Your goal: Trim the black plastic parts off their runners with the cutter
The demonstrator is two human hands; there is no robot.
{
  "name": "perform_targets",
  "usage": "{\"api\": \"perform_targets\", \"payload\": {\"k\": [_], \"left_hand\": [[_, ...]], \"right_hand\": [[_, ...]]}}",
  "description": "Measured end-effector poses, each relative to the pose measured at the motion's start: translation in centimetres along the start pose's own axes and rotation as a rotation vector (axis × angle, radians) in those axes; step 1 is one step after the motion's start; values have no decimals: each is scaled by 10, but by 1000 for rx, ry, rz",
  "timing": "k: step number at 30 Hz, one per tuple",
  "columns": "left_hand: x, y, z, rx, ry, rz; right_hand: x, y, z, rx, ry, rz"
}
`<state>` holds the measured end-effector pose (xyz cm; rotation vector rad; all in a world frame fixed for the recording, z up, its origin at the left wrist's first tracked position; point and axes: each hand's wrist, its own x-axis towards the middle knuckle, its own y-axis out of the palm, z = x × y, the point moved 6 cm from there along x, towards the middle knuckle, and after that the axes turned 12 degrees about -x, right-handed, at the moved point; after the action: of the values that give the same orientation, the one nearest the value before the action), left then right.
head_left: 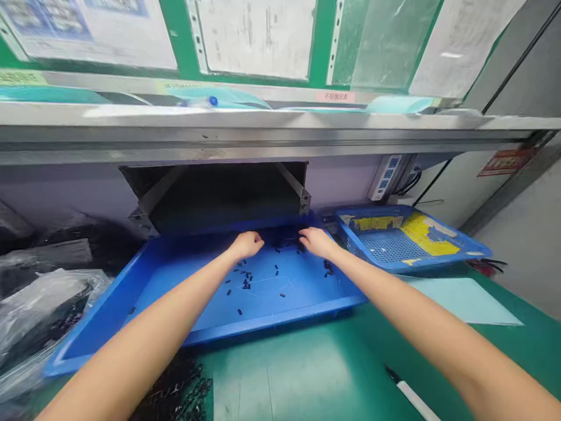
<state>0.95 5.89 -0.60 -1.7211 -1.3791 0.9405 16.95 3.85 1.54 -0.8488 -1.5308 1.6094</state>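
Note:
A large blue tray [280, 313] lies in front of me, with several small black cylindrical pieces [246, 283] scattered over its floor. My left hand [248, 244] is over the tray's far part, its fingers curled closed. Across a small gap, my right hand [316, 241] is over the far right part, fingers bent inward and drawn together above a few black pieces. Whatever either hand pinches is hidden or too small to make out. More black pieces [328, 268] lie below my right wrist.
A blue mesh basket [390, 248] with yellow tape stands right of the tray. A light blue sheet [468, 299] and a white pen [414, 397] lie on the green table [307, 374]. Clear plastic bags [39, 316] sit at left. A metal shelf edge [263, 137] spans above the tray.

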Motion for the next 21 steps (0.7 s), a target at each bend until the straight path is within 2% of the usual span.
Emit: {"api": "perform_targets", "payload": {"k": [2,4,6,9,13,17,21], "left_hand": [[8,-1,3,18,-17,-5],[17,1,3,29,-9,3],[25,8,0,30,23,22],[39,25,-15,19,115,65],[64,59,-46,3,232,135],[79,89,-65,-29,248,192],[68,99,-61,-122,165,192]], "right_hand": [[-8,11,17,49,-99,46],[-11,16,23,74,-134,66],[-4,15,13,76,-110,56],[19,17,-23,14,34,40],[49,43,-58,-89,142,122],[61,75,-64,-169,173,214],[56,87,-56,-204,159,269]]}}
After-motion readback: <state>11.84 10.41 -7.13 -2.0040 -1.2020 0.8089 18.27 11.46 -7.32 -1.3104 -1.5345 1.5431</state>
